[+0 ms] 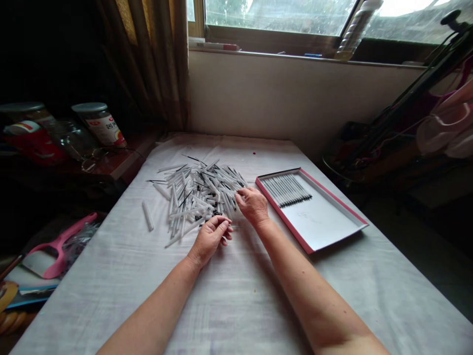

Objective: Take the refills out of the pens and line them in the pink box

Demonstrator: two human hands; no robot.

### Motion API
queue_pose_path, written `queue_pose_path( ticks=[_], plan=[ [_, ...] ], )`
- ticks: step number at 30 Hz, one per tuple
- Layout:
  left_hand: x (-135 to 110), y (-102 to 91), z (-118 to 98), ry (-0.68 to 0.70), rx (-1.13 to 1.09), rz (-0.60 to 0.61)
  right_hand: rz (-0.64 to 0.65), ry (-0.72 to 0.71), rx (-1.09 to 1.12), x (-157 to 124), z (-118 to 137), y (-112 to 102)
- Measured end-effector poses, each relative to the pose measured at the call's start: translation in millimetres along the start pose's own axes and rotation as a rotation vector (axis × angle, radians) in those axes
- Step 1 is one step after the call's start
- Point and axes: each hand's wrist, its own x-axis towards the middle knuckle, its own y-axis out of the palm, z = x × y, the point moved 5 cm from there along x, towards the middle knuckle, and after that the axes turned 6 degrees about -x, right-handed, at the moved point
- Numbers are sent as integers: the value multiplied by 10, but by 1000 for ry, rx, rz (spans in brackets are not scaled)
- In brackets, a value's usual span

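Note:
A loose heap of pen parts [192, 192] lies on the cloth, with white see-through barrels, thin dark refills and small black pieces mixed together. At the heap's near edge, my left hand [211, 240] has thumb and fingers pinched together; what they hold, if anything, is too small to name. My right hand [253, 204] reaches to the heap's right edge, its fingers closed at the pens there; their tips hide what is between them. Right of that hand is a shallow box lid [283, 215] with red sides, where a row of pens [288, 190] lies side by side at the far end.
One barrel [147, 216] lies apart, left of the heap. The table has a pale cloth [236, 315]. Beyond its left edge are jars [101, 123], eyeglasses [90, 160] and a pink-handled tool [59, 246]. A wall and window sill [273, 54] close off the back.

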Motion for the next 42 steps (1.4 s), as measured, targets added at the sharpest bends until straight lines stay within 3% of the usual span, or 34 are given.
queue_pose_path(
  ticks=[3, 6, 9, 11, 14, 18, 22, 25, 28, 32, 37, 40, 42],
  plan=[
    [-47, 23, -8, 96, 155, 11, -156, 106, 198, -113, -202, -226],
    [-155, 81, -168, 402, 487, -14, -251, 219, 484, -288, -382, -372],
    [-291, 122, -383, 733, 787, -89, -122, 238, 741, -439, -339, -348],
    [-335, 76, -471, 812, 935, -143, 22, 195, 859, -514, -182, -287],
    [-343, -97, -492, 760, 1080, -140, 176, 128, 965, -574, 79, -183],
    [-369, -408, -422, 618, 1101, -150, 308, 56, 960, -508, 263, 5],
    [-378, -597, -368, 562, 991, -262, 150, 52, 670, -237, 174, 62],
    [-339, -615, -323, 529, 933, -277, 77, 60, 268, -1, 119, 27],
    [-317, -590, -291, 501, 927, -242, 132, 38, -18, 187, 134, 36],
    [-329, -574, -283, 481, 931, -204, 260, -1, -236, 334, 174, 144],
    [-321, -574, -283, 517, 934, -181, 305, -36, -321, 385, 201, 189],
    [-314, -581, -287, 567, 937, -192, 203, 24, -252, 320, 107, 52],
    [-315, -579, -295, 601, 939, -195, 63, 53, -100, 223, -3, -103]
  ],
)
